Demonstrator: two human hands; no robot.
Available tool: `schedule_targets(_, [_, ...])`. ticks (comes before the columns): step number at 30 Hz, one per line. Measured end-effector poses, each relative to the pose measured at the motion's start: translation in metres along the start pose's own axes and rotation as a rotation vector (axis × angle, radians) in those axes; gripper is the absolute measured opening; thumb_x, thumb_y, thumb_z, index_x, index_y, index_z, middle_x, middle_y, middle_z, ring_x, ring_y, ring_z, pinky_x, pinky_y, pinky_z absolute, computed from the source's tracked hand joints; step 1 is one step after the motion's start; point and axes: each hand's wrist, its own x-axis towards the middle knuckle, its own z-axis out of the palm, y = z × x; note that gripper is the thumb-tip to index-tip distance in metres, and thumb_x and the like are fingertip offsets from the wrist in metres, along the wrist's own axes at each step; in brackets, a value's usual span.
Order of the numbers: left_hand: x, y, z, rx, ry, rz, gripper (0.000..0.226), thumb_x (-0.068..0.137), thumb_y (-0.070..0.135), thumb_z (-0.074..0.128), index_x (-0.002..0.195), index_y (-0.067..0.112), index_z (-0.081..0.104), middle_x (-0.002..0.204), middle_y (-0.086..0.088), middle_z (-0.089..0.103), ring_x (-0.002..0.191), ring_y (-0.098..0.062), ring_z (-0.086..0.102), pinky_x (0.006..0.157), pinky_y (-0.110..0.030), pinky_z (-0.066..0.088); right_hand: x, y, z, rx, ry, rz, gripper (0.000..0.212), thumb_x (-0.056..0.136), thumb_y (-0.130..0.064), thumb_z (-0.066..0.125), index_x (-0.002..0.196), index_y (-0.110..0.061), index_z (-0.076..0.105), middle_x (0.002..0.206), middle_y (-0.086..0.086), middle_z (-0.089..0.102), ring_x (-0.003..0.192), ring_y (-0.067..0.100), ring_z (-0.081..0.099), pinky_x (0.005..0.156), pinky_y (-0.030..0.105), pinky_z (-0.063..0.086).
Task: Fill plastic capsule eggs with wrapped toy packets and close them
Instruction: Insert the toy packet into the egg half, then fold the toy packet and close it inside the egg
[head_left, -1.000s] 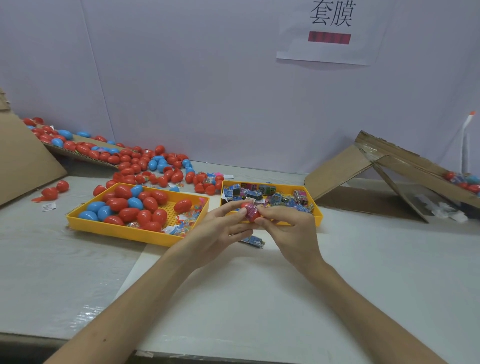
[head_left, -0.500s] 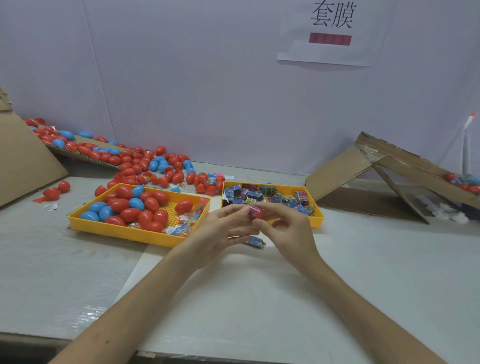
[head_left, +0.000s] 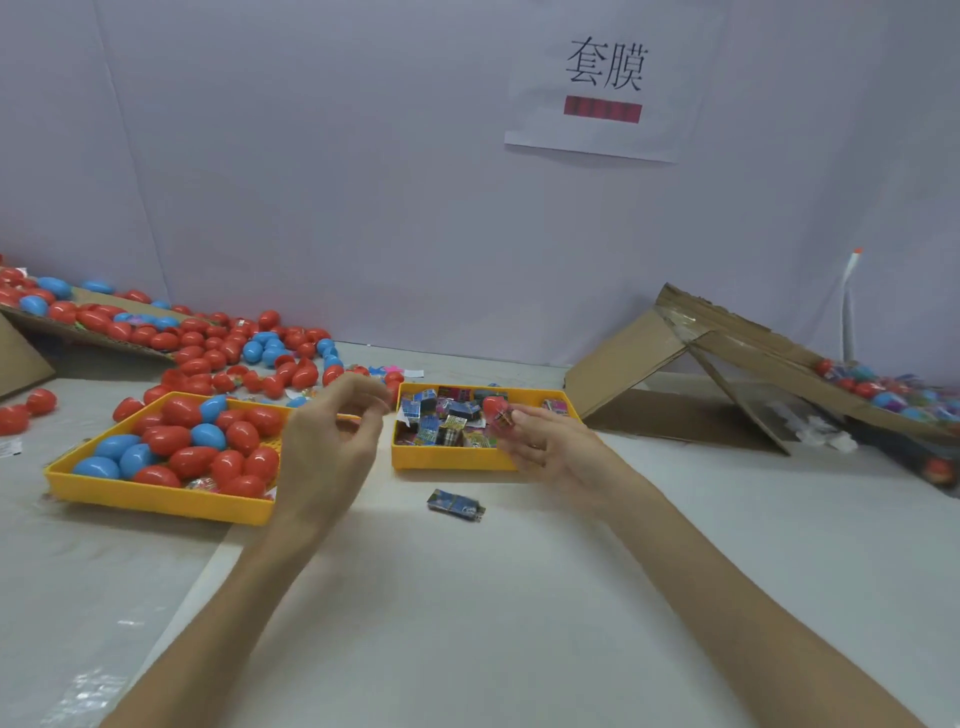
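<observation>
My right hand (head_left: 550, 447) pinches a red capsule egg (head_left: 495, 411) at its fingertips, over the near right part of the yellow packet tray (head_left: 447, 460). That tray holds several wrapped toy packets (head_left: 441, 423). My left hand (head_left: 332, 441) hovers between the two trays with its fingers loosely curled and nothing in them. The left yellow tray (head_left: 156, 499) is filled with red and blue eggs (head_left: 197, 436). One loose blue packet (head_left: 456, 505) lies on the table in front of the packet tray.
A heap of red and blue eggs (head_left: 228, 348) spreads from a cardboard ramp at the back left. A folded cardboard ramp (head_left: 727, 353) at the right carries more eggs (head_left: 883, 395). A white wall with a paper sign (head_left: 602, 83) stands behind.
My hands, which held the egg together, have parted. My left hand let go and moved left; my right hand carried the egg right and farther back, over the packet tray.
</observation>
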Motion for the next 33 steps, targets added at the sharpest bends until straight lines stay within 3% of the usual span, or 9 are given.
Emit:
schedule_targets(3, [0.010,-0.016,-0.014,0.301,-0.002,-0.047,0.019,0.091,0.005,0.067,0.104,0.018,0.071,0.107,-0.001,0.071,0.101,-0.023,0.064,0.088,-0.039,0.052,0.011,-0.052,-0.025,0.243,0.088,-0.162,0.029,0.101,-0.022,0.056,0.124,-0.006,0.063,0.109,0.008,0.075,0.078,0.012,0.073,0.065,0.022,0.054])
schedule_targets(6, [0.012,-0.033,-0.019,0.683,-0.215,-0.296,0.037,0.093,0.020,0.065,0.129,0.022,0.062,0.132,-0.008,0.061,0.121,-0.033,0.054,0.097,-0.049,0.047,0.016,-0.103,-0.053,0.507,0.249,-0.362,0.031,0.107,-0.034,0.044,0.123,-0.008,0.050,0.123,0.015,0.069,0.095,0.022,0.073,0.069,0.027,0.054])
schedule_targets(8, [0.011,-0.041,-0.017,0.738,-0.309,-0.356,0.037,0.095,0.020,0.062,0.132,0.023,0.059,0.135,-0.007,0.059,0.122,-0.031,0.054,0.097,-0.048,0.048,0.016,-0.104,-0.060,0.380,0.314,-0.335,0.029,0.107,-0.036,0.042,0.126,-0.014,0.041,0.117,0.015,0.068,0.103,0.027,0.070,0.070,0.030,0.052])
schedule_targets(12, [0.011,-0.049,-0.017,0.626,-0.254,-0.349,0.034,0.090,0.004,0.063,0.120,0.021,0.065,0.127,-0.007,0.063,0.108,-0.028,0.060,0.087,-0.043,0.054,0.012,-0.050,-0.050,-0.116,0.354,-0.314,0.020,0.104,-0.017,0.049,0.106,-0.012,0.067,0.088,0.005,0.076,0.072,0.015,0.069,0.060,0.023,0.052])
schedule_targets(16, [0.011,-0.048,-0.019,0.634,-0.218,-0.333,0.020,0.092,0.014,0.066,0.107,0.027,0.069,0.122,-0.003,0.063,0.102,-0.025,0.060,0.082,-0.042,0.055,0.003,0.003,-0.030,-0.383,0.322,-0.460,0.028,0.100,-0.001,0.052,0.089,-0.016,0.074,0.070,0.000,0.073,0.057,0.010,0.064,0.057,0.020,0.049])
schedule_targets(21, [0.012,-0.045,-0.017,0.627,-0.190,-0.281,0.010,0.093,0.021,0.068,0.096,0.030,0.066,0.108,0.001,0.057,0.088,-0.019,0.057,0.072,-0.038,0.053,-0.001,0.030,-0.010,-0.776,0.172,-0.609,0.030,0.094,0.000,0.060,0.085,-0.025,0.075,0.069,-0.005,0.070,0.063,0.014,0.063,0.063,0.034,0.055])
schedule_targets(25, [0.013,-0.043,-0.016,0.566,-0.164,-0.213,0.019,0.089,0.015,0.074,0.093,0.028,0.061,0.098,0.005,0.056,0.080,-0.013,0.057,0.065,-0.031,0.051,-0.009,0.042,-0.004,-0.929,0.000,-0.603,0.028,0.085,-0.015,0.074,0.087,-0.043,0.070,0.091,-0.009,0.072,0.070,0.006,0.060,0.062,0.014,0.044])
schedule_targets(29, [0.013,-0.042,-0.014,0.463,-0.178,-0.202,0.031,0.085,0.003,0.075,0.100,0.026,0.059,0.098,0.005,0.058,0.078,-0.010,0.059,0.073,-0.038,0.058,-0.009,0.052,0.002,-1.045,-0.114,-0.531,0.018,0.075,-0.037,0.076,0.088,-0.046,0.070,0.097,-0.020,0.064,0.091,0.003,0.062,0.072,0.010,0.044])
schedule_targets(33, [0.013,-0.046,-0.014,0.480,-0.215,-0.224,0.030,0.088,0.010,0.074,0.109,0.027,0.062,0.106,0.002,0.057,0.081,-0.012,0.060,0.078,-0.037,0.058,-0.007,0.053,0.001,-1.067,-0.118,-0.563,0.014,0.079,-0.029,0.074,0.086,-0.041,0.073,0.093,-0.021,0.064,0.089,0.002,0.063,0.071,0.010,0.044])
